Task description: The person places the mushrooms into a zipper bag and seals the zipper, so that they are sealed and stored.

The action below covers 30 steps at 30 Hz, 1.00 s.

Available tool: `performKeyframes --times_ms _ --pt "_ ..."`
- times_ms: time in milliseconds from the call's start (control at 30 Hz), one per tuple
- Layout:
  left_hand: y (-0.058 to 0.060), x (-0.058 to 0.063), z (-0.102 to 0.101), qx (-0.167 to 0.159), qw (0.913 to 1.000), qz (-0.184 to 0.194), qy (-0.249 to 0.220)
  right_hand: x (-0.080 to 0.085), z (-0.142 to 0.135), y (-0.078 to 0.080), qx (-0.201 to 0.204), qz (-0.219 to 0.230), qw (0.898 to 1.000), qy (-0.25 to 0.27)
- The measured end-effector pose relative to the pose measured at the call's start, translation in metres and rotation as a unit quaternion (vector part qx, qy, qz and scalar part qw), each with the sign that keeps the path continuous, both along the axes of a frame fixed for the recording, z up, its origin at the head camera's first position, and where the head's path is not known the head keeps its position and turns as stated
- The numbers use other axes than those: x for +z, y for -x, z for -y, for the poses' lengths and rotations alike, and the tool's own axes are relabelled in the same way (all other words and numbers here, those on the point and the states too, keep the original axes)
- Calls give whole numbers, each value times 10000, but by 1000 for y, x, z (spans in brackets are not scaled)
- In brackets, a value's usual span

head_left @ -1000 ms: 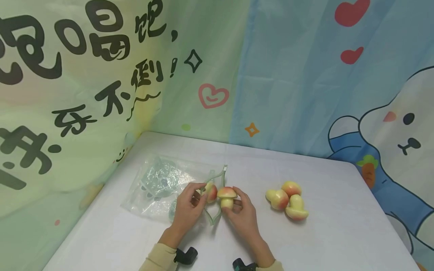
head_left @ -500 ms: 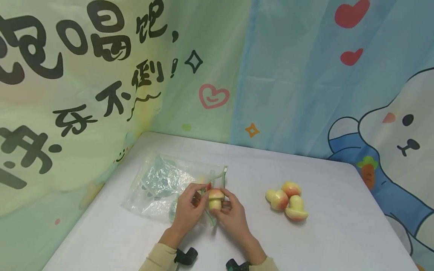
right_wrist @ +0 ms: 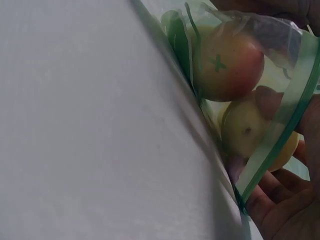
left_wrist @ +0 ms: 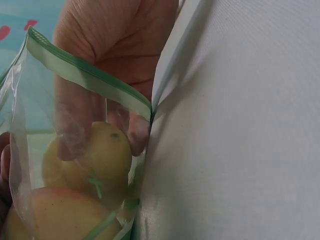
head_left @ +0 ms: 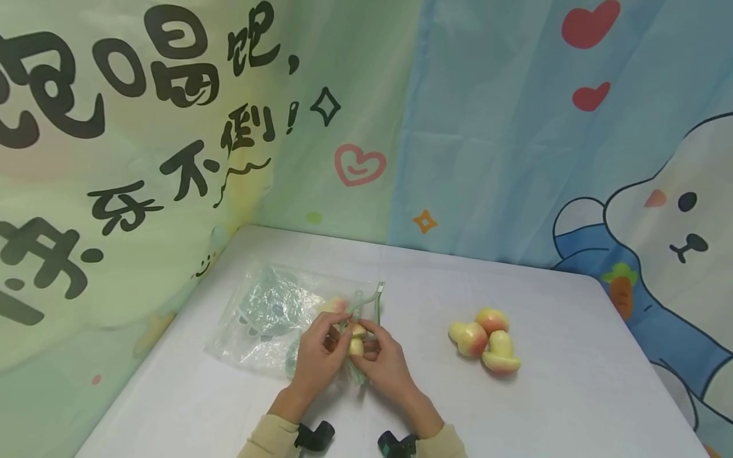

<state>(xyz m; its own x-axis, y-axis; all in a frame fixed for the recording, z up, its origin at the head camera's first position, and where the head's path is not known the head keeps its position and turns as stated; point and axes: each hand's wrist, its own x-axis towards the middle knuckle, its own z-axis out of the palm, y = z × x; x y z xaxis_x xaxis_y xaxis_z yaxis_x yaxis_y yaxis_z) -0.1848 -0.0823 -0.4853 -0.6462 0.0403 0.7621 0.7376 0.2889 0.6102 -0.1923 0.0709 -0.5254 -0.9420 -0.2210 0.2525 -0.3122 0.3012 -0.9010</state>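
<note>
A clear zip bag [head_left: 229,331] with a green seal strip [right_wrist: 282,132] lies on the table, its mouth spread toward the right. My left hand [head_left: 321,346] pinches the bag at its mouth. My right hand [head_left: 389,362] holds a yellow toy mushroom [head_left: 356,348] by its stem, with the fingertips inside the bag mouth. Its stem end [left_wrist: 107,145] shows through the plastic in the left wrist view. Another toy mushroom [right_wrist: 230,65], yellow with a red blush, sits deeper in the bag and touches or nearly touches the held one.
Three more toy mushrooms [head_left: 472,338] lie clustered on the white table [head_left: 572,369] to the right. A printed cloth backdrop [head_left: 487,127] hangs behind and to the left of the table.
My right hand has moved left, carrying the toy mushroom into the bag mouth. The other toy mushroom has left my left fingers and slid deeper into the bag. The left hand has hardly moved.
</note>
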Motion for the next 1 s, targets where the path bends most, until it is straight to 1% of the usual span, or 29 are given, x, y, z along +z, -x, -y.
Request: performKeyframes --times_ms 67,133,267,333,400,533,600,633,767,800,867,900,1000 --pt "-1 0 -1 36 10000 32 16 6 -1 -2 67 21 10000 23" --pt "-1 0 -1 83 10000 31 29 5 -3 -2 49 29 10000 26" --pt "0 -1 -3 195 9998 16 16 -7 -11 0 -332 18 9993 -147" --pt "0 -1 -3 228 9997 13 -7 -8 -16 1 -544 8 9983 -188" --pt "1 -1 -4 234 9997 29 -45 -3 -20 0 -713 42 9974 -124" --pt "1 -1 -5 228 9997 76 -92 18 -29 -8 -956 20 9954 69" --pt "1 -2 -5 218 9997 94 -103 22 -34 -9 -1121 -9 9937 44" --pt "1 -2 -5 216 9997 96 -107 21 -38 -9 -1213 -51 9926 -3" --pt "0 -1 -5 216 9996 90 -142 5 -56 -3 -1649 -166 9862 -41" --pt "0 -1 -5 219 9996 80 -143 1 -60 -2 -1752 -263 9842 1" --pt "-1 0 -5 224 9996 85 -153 -2 -68 0 -1961 -290 9800 195" --pt "-1 0 -5 229 9996 91 -148 -3 -71 0 -2061 -374 9774 287" --pt "-1 0 -5 239 9996 79 -146 11 -77 -6 -2378 -575 9683 511"
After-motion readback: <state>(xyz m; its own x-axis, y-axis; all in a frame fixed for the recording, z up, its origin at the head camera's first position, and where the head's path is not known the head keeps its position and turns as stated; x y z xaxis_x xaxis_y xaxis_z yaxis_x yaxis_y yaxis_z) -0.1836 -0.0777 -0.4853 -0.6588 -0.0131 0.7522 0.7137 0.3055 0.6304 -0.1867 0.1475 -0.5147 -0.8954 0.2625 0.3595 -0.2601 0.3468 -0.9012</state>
